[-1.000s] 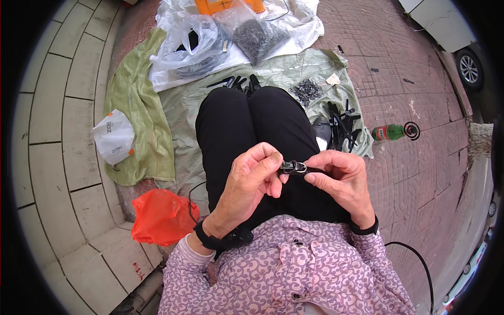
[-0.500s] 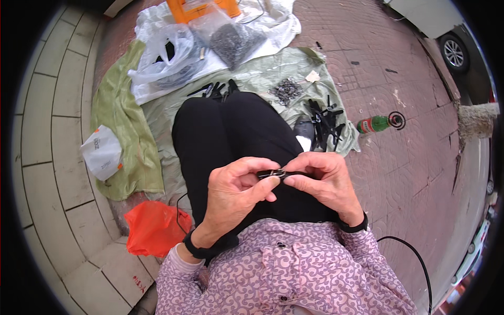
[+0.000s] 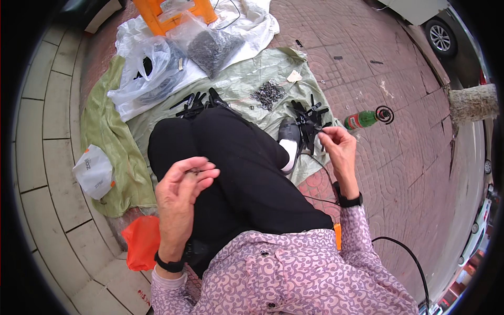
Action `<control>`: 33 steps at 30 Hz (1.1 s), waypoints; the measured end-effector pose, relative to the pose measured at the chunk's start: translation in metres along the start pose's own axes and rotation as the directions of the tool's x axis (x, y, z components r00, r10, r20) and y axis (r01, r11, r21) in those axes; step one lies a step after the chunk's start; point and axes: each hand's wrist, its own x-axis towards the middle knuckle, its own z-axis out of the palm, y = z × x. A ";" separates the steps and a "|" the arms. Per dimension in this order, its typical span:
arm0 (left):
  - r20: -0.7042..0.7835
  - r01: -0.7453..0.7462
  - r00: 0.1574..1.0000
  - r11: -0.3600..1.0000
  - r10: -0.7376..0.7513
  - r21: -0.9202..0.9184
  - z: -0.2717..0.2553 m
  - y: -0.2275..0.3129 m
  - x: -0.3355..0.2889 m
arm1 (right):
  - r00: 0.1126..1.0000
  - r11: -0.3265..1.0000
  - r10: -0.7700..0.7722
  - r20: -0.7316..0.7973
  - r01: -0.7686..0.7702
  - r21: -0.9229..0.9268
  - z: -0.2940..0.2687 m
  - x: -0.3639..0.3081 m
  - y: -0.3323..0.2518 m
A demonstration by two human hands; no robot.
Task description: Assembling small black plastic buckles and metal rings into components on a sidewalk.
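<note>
Over my lap, my left hand (image 3: 184, 186) is closed, its fingers curled round something small and greyish that is mostly hidden. Out to the right, my right hand (image 3: 342, 152) pinches a black strap piece at the edge of a pile of black strap pieces (image 3: 308, 119); the fingertips partly cover it. The pile lies beside my shoe (image 3: 288, 131). Small metal buckles (image 3: 269, 95) form a heap on the pale green sheet (image 3: 236, 86). More black pieces (image 3: 193, 105) lie beyond my knees.
A clear bag of small dark parts (image 3: 212, 50) and a white plastic bag (image 3: 149, 73) lie before an orange stool (image 3: 181, 18). A green bottle (image 3: 361, 120) stands to the right. At left are a red bag (image 3: 140, 244) and a white bag (image 3: 94, 170). A black cable (image 3: 409, 249) curves at lower right.
My hands have come apart. The right moved right and away to the pile with the black strap piece; the left drew back left. My legs shifted, and the view turned slightly.
</note>
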 end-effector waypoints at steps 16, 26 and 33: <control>-0.191 -0.028 0.979 0.974 0.072 0.225 -0.035 0.014 0.035 | 0.989 0.950 0.033 0.145 0.014 -0.313 0.073 0.087 0.154; -0.261 0.066 0.965 0.975 -0.009 0.212 -0.038 0.019 0.048 | 0.936 0.825 0.107 0.335 0.105 -0.555 0.186 0.140 0.221; -0.208 0.051 0.978 0.988 -0.019 0.149 -0.053 0.018 0.048 | 0.955 0.892 0.075 0.287 0.064 -0.447 0.195 0.141 0.214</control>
